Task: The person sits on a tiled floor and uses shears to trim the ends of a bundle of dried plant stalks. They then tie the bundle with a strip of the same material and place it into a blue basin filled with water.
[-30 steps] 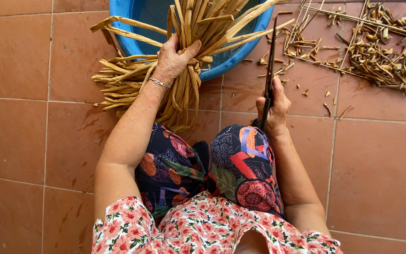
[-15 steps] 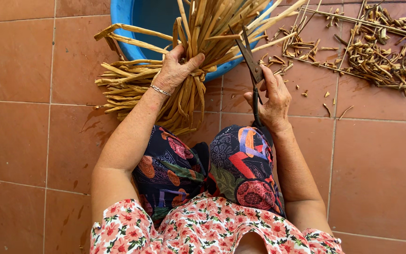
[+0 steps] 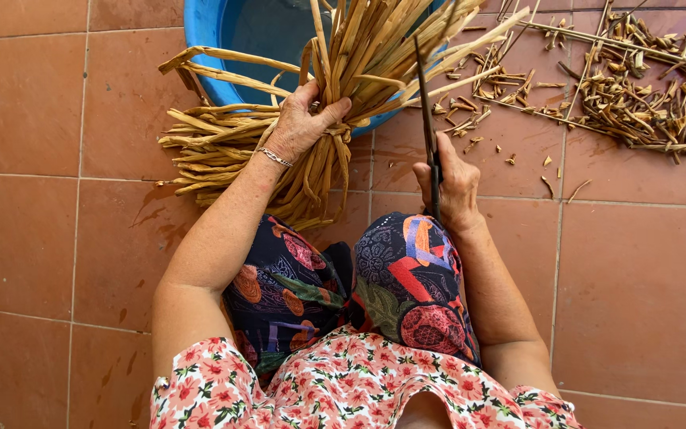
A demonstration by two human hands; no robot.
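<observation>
A blue tub [image 3: 224, 48] sits on the tiles [image 3: 41, 238]. Over its rim, the left hand [image 3: 299, 127] clamps a bundle of dry stalks [image 3: 359, 63] at its waist; they look light, stiff and brittle. The right hand [image 3: 454, 187] grips closed scissors [image 3: 426, 103].

I see a blue tub [image 3: 208, 40] at the top, standing on terracotta floor tiles [image 3: 49, 238]. To its right a heap of dry cut scraps [image 3: 637, 87] lies scattered over the tiles, with smaller bits [image 3: 510, 159] strewn nearer. Below are patterned dark trousers [image 3: 406, 278] and a floral pink top [image 3: 343, 389].
</observation>
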